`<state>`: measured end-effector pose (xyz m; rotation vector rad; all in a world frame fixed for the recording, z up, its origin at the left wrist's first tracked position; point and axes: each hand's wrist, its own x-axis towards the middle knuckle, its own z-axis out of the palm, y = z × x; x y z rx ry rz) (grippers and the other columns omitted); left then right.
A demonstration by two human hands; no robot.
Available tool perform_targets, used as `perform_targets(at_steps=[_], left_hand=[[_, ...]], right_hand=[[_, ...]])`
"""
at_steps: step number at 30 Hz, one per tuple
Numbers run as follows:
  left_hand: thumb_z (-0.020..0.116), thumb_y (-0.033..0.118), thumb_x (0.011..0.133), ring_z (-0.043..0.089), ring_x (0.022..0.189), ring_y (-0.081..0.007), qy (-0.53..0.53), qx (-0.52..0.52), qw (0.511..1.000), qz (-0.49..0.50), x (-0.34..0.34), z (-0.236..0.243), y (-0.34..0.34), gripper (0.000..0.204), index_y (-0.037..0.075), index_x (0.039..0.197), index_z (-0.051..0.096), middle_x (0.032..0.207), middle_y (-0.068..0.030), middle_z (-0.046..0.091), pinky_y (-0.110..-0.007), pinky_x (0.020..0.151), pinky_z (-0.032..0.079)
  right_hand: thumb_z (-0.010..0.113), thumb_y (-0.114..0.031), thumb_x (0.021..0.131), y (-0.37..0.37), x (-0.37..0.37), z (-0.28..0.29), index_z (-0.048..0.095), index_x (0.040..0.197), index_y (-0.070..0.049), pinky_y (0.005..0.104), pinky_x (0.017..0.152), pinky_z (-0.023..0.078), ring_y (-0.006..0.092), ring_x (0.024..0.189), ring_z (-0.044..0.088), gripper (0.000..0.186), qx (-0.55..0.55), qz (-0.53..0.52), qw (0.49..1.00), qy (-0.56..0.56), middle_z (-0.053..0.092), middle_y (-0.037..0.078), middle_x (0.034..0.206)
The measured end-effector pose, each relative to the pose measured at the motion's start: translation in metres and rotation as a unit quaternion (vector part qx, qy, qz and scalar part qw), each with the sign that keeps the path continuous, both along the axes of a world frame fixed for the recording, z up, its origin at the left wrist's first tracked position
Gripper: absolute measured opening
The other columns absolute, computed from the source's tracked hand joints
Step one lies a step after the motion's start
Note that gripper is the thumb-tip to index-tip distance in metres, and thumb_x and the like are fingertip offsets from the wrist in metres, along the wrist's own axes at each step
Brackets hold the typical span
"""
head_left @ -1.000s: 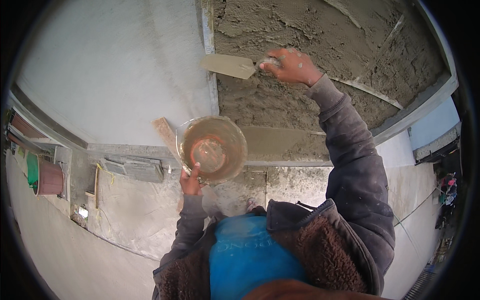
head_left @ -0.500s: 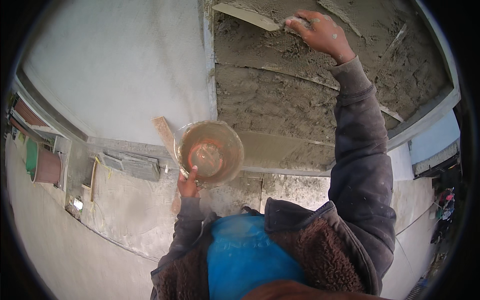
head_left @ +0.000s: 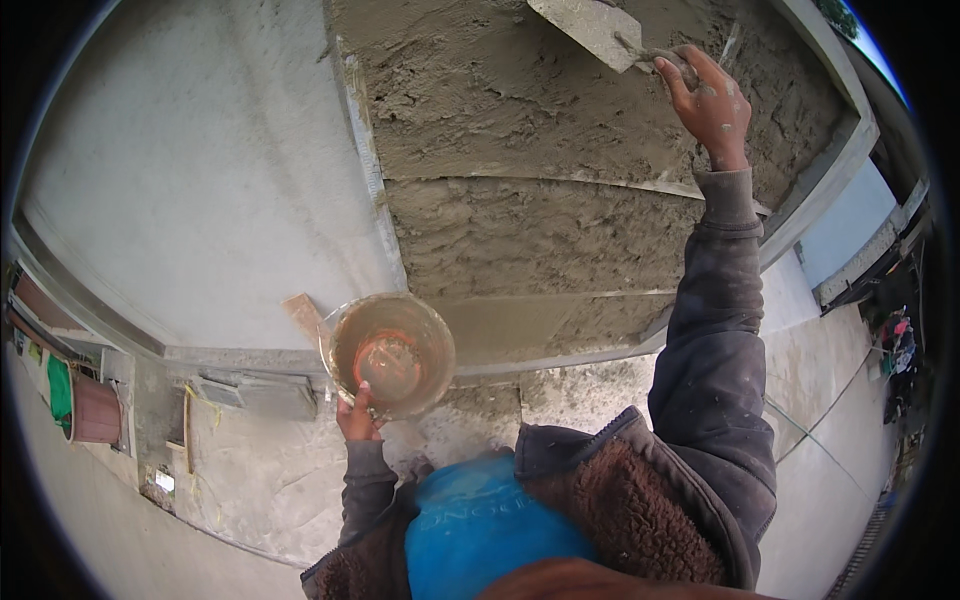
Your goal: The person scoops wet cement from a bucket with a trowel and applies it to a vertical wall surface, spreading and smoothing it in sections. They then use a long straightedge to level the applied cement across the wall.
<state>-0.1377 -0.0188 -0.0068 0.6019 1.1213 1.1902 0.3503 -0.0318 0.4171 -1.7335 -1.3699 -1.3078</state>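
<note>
My right hand [head_left: 711, 112] is closed on the handle of a mortar-smeared trowel [head_left: 592, 32], raised high against the rough grey mortar-coated wall [head_left: 520, 235]; whether the blade touches it, I cannot tell. Thin straight strips [head_left: 650, 185] cross that coating. Lower down, my left hand [head_left: 359, 418] grips the near rim of a dirty round bucket [head_left: 420, 345], with orange showing on its mostly bare bottom. A wooden board [head_left: 304, 316] sticks out behind the bucket's left side; whether my fingers hold it too is hidden.
A smooth pale wall [head_left: 200, 170] adjoins at left, a concrete edge [head_left: 855, 100] borders the right. Grey slabs [head_left: 262, 393] lie at lower left, near a pinkish tub [head_left: 97, 408] with green cloth. Clutter [head_left: 895, 345] stands far right. Below is the concrete floor [head_left: 240, 480].
My right hand and trowel have moved up and rightward along the mortar. The view has shifted, so the bucket in my left hand now appears lower and farther left.
</note>
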Motion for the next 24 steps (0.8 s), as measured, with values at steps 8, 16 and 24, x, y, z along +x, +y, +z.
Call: perform_targets(at_steps=[8, 16, 24], left_hand=[[0.069, 0.017, 0.089, 0.068, 0.092, -0.0208, 0.013, -0.010, 1.000, -0.001, -0.031, 0.007, 0.003, 0.046, 0.011, 0.132, 0.051, 0.114, -0.0067, 0.063, -0.038, 0.063, 0.063], [0.069, 0.018, 0.089, 0.066, 0.098, -0.0221, 0.018, -0.008, 1.000, -0.020, -0.067, 0.004, 0.010, 0.051, 0.013, 0.135, 0.049, 0.120, -0.0079, 0.060, -0.038, 0.065, 0.063], [0.071, 0.025, 0.088, 0.061, 0.109, -0.0257, 0.020, -0.037, 0.999, -0.015, -0.103, -0.016, 0.018, 0.058, 0.016, 0.138, 0.045, 0.129, -0.0085, 0.054, -0.042, 0.069, 0.061]], right_hand=[[0.067, -0.034, 0.092, -0.002, -0.110, -0.104, 0.066, 0.097, -0.001, 0.0256, 0.064, 0.046, 0.0139, 0.072, 0.060, 0.033, -0.068, 0.507, 0.809, 0.289, 0.065, 0.006, 0.083], [0.061, -0.034, 0.095, 0.097, -0.190, -0.251, 0.059, 0.103, -0.004, 0.0354, 0.061, 0.049, 0.0161, 0.067, 0.057, 0.031, 0.146, 0.627, 0.376, 0.666, 0.061, 0.007, 0.081], [0.054, -0.035, 0.101, 0.035, -0.157, -0.194, 0.059, 0.097, -0.003, 0.0324, 0.054, 0.045, 0.0136, 0.061, 0.054, 0.033, 0.094, 0.313, 0.877, 0.351, 0.058, 0.004, 0.082]])
